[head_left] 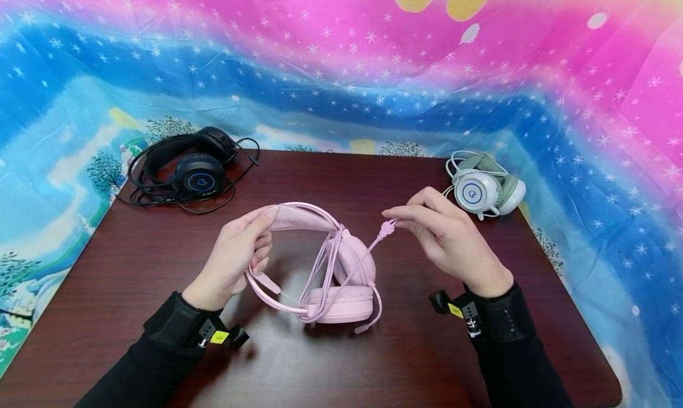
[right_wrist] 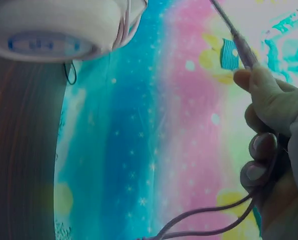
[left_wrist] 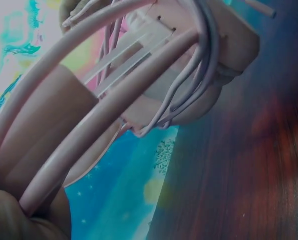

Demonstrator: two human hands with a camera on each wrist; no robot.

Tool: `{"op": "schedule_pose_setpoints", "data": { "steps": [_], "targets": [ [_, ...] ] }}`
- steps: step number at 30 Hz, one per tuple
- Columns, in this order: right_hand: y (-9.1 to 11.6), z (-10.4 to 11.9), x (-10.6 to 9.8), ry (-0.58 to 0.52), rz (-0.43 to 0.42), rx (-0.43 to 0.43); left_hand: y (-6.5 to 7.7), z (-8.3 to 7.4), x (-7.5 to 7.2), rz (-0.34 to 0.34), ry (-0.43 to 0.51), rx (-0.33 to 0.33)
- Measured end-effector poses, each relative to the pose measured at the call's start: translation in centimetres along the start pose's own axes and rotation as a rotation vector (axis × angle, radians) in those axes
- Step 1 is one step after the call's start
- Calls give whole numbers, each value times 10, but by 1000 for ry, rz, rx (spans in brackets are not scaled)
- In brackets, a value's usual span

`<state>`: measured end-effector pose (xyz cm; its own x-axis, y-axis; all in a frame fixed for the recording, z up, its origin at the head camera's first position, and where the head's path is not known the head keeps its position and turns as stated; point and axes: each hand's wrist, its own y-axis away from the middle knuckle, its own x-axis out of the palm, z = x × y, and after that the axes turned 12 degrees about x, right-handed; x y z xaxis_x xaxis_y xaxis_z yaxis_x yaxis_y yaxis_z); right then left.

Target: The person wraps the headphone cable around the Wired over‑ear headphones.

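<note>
A pink headset (head_left: pixel 341 310) is held up over the table, its two ear cups on the right and its microphone boom (head_left: pixel 379 304) pointing down. My left hand (head_left: pixel 235 254) grips it by the padded headband (head_left: pixel 301 218). Several turns of pink cable (left_wrist: pixel 204 60) wrap around the frame beside the ear cups. To the right, my right hand (head_left: pixel 453 236) pinches the cable's end part between thumb and fingers, next to a pink cable splitter (head_left: pixel 386 229). A thin cable end (right_wrist: pixel 245 50) sticks out past the thumb in the right wrist view, and two strands hang below the hand.
A black headset (head_left: pixel 200 174) with a loose cable lies at the back left of the dark wood table (head_left: pixel 331 177). At the back right stands a white and green headset (head_left: pixel 475 191) with its cable wound around it. A printed cloth (head_left: pixel 341 70) hangs behind the table.
</note>
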<state>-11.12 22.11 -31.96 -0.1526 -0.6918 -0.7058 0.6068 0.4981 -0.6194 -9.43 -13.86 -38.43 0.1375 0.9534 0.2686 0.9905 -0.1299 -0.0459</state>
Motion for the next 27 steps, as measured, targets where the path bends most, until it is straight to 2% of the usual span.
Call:
{"op": "schedule_pose_setpoints", "data": {
  "steps": [5,10,15,20,27],
  "targets": [
    [3,-4,2,7,-45,49,1,1,0,60,68,-50],
    [4,-8,10,36,-80,98,3,2,5,127,81,-75],
    [6,-13,22,36,-28,172,5,5,9,164,107,-90],
    [10,-21,37,24,23,238,7,4,12,202,176,-102],
    [18,-29,54,-28,114,302,8,3,12,247,390,-107]
  ]
}}
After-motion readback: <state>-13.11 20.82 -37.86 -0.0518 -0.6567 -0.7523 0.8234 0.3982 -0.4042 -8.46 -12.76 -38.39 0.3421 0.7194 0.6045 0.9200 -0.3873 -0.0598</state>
